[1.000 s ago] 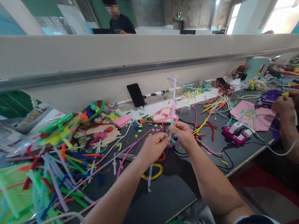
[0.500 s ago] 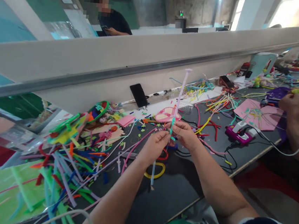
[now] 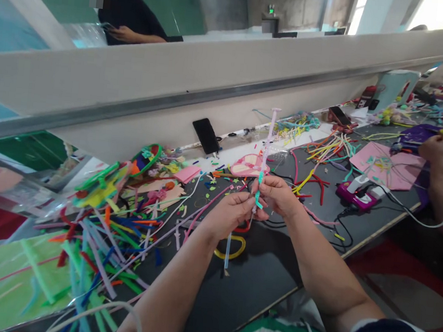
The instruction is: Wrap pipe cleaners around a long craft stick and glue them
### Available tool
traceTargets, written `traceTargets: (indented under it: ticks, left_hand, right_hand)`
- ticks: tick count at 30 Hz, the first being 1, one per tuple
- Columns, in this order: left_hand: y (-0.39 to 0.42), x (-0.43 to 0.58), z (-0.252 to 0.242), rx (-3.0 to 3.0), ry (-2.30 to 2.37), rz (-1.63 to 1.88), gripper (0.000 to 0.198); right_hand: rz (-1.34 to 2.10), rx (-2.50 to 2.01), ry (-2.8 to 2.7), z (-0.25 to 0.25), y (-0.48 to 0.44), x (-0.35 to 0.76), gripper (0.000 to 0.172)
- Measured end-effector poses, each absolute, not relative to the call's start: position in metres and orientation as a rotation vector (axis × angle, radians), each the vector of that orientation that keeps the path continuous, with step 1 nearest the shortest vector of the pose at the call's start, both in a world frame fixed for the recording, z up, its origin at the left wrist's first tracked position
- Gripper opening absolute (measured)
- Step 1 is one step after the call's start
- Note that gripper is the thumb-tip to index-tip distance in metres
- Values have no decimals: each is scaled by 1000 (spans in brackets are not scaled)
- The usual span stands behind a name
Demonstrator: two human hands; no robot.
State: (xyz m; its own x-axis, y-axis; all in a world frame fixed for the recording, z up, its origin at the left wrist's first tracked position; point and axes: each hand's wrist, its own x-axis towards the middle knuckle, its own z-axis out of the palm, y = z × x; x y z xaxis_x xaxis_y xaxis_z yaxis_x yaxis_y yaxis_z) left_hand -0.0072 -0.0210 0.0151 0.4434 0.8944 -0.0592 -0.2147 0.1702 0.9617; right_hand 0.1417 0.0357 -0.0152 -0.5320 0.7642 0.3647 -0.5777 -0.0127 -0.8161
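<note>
Lilac stem [image 3: 269,139] w/ teal wrap [image 3: 258,196], near-upright, held btwn both hands [image 3: 230,215].

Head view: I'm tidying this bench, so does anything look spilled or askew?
Yes: unsorted coloured stems crisscross in a heap spilling onto the green sheet left of the left hand, and small green scraps litter the dark tabletop.

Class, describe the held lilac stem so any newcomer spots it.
Find the pale partition, then the dark table before it. There, the left hand and right hand hold the lilac stem. Unlike the loose stems, it stands nearly upright, a teal piece low down.
</note>
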Motion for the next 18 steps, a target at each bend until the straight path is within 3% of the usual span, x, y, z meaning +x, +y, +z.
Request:
traceTargets:
  ticks: [10,16,18]
  left_hand:
    - [-16,-10,8,1650,1118,932,29]
    - [-11,-5,-12,2269,1592,1034,23]
    - [-10,-6,-13,2233,1578,1013,22]
  right_hand:
    - [1349,-524,-1355,-16,37,134,24]
    - [799,-920,-1486,-20,36,122,30]
    - [800,-942,-1521,-19,35,122,29]
